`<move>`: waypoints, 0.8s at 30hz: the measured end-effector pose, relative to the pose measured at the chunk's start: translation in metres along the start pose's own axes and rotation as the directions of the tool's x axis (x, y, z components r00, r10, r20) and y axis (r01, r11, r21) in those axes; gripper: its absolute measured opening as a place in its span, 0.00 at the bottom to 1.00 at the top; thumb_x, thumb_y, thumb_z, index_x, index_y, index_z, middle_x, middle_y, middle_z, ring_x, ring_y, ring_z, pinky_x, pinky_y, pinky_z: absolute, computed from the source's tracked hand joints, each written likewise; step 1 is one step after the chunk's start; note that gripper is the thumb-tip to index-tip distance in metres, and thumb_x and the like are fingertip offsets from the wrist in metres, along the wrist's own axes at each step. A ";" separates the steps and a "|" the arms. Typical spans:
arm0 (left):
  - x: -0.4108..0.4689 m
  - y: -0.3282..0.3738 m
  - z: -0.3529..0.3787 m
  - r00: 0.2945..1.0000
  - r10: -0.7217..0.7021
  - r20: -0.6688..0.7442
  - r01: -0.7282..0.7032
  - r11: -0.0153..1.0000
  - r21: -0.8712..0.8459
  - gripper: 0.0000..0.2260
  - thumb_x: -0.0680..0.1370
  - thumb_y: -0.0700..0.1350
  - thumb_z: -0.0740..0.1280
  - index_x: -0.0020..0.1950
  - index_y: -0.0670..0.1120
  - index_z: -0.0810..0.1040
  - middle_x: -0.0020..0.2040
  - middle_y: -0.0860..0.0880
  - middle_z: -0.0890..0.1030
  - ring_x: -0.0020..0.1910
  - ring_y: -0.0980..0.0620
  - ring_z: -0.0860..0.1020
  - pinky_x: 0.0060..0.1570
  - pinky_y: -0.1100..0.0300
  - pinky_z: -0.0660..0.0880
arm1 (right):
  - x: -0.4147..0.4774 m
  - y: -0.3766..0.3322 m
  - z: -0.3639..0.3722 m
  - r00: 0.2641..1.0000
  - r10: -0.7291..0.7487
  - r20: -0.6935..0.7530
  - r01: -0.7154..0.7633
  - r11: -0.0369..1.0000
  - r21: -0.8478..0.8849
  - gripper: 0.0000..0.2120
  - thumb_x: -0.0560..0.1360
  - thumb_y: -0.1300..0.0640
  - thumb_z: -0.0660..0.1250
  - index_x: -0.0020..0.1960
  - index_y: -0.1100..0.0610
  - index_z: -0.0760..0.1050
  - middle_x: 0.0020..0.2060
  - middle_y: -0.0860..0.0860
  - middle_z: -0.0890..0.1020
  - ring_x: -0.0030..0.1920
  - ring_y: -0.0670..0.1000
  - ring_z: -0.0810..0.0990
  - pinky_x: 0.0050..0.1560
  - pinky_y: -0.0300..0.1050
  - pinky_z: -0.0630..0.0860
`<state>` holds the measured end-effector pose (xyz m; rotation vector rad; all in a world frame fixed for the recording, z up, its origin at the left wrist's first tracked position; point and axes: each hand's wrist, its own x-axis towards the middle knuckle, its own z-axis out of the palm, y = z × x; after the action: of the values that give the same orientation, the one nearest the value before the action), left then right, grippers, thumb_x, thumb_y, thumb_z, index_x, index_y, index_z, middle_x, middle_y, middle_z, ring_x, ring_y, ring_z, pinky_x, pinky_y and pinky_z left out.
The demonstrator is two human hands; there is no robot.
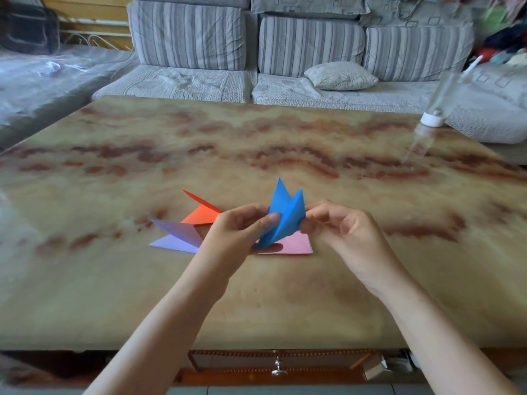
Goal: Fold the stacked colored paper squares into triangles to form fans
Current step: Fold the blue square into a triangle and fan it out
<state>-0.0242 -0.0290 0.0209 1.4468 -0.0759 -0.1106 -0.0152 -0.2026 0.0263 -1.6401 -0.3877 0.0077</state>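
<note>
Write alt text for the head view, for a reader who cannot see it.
Two bare hands hold a folded blue paper above a marbled table, the left hand pinching one side and the right hand the other. A folded orange paper and purple paper lie on the table to the left, a pink paper beneath the hands.

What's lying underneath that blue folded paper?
A pink paper lies flat on the table beneath the blue folded paper. The left hand and the blue folded paper cover its left part; whether more sheets lie there cannot be seen.
</note>
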 end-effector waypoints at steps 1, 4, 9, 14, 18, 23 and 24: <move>0.000 0.000 0.001 1.000 0.000 0.003 0.000 1.000 0.007 0.10 0.79 0.40 0.62 0.55 0.37 0.80 0.53 0.39 0.82 0.50 0.48 0.81 0.43 0.62 0.80 | 0.000 0.000 0.001 1.000 0.005 -0.031 -0.005 1.000 0.007 0.05 0.67 0.56 0.70 0.38 0.57 0.80 0.36 0.46 0.84 0.40 0.44 0.81 0.45 0.32 0.73; -0.001 -0.001 0.003 1.000 -0.003 0.019 0.003 0.999 0.038 0.11 0.80 0.42 0.61 0.57 0.41 0.80 0.54 0.42 0.82 0.48 0.53 0.81 0.43 0.65 0.78 | 0.002 0.001 0.003 0.991 0.030 -0.130 -0.024 0.999 0.048 0.02 0.70 0.61 0.71 0.39 0.57 0.81 0.34 0.51 0.84 0.36 0.49 0.82 0.42 0.36 0.77; -0.002 -0.002 0.004 0.998 -0.012 0.055 0.008 0.997 0.071 0.11 0.80 0.42 0.60 0.58 0.43 0.80 0.53 0.42 0.83 0.47 0.53 0.81 0.44 0.66 0.76 | 0.001 -0.001 0.005 0.981 0.036 -0.192 -0.013 0.993 0.119 0.06 0.70 0.68 0.70 0.45 0.60 0.78 0.32 0.51 0.84 0.33 0.49 0.82 0.38 0.39 0.79; -0.002 0.002 0.006 0.999 0.026 -0.034 -0.026 1.000 0.016 0.11 0.81 0.46 0.59 0.53 0.46 0.82 0.49 0.47 0.85 0.48 0.53 0.83 0.51 0.61 0.79 | 0.000 -0.001 0.005 0.980 0.042 -0.194 -0.024 0.995 0.096 0.05 0.70 0.69 0.70 0.45 0.61 0.80 0.35 0.52 0.85 0.35 0.49 0.82 0.38 0.40 0.80; -0.003 0.008 0.007 0.984 0.132 -0.116 -0.140 0.988 -0.063 0.11 0.78 0.45 0.63 0.56 0.43 0.80 0.49 0.47 0.85 0.48 0.52 0.83 0.46 0.62 0.80 | 0.000 -0.001 0.005 0.983 0.040 -0.180 -0.025 0.996 0.083 0.07 0.71 0.70 0.70 0.43 0.59 0.81 0.35 0.50 0.85 0.36 0.47 0.82 0.36 0.37 0.78; -0.003 0.006 0.007 0.967 0.171 -0.191 -0.189 0.979 -0.080 0.07 0.73 0.39 0.69 0.51 0.41 0.81 0.42 0.48 0.86 0.44 0.52 0.84 0.42 0.63 0.80 | -0.002 -0.002 0.006 0.988 0.035 -0.151 -0.028 0.998 0.050 0.06 0.71 0.68 0.70 0.43 0.58 0.81 0.37 0.52 0.85 0.37 0.46 0.81 0.37 0.36 0.77; -0.004 0.006 0.008 0.963 0.172 -0.205 -0.194 0.977 -0.093 0.06 0.73 0.38 0.69 0.49 0.41 0.81 0.41 0.48 0.86 0.43 0.52 0.84 0.41 0.64 0.79 | -0.002 -0.002 0.006 0.987 0.040 -0.157 -0.032 0.998 0.049 0.05 0.71 0.65 0.71 0.44 0.57 0.81 0.38 0.53 0.85 0.38 0.47 0.81 0.38 0.37 0.77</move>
<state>-0.0284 -0.0354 0.0278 1.3244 -0.0410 0.1777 -0.0190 -0.1971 0.0273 -1.5895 -0.2348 -0.0853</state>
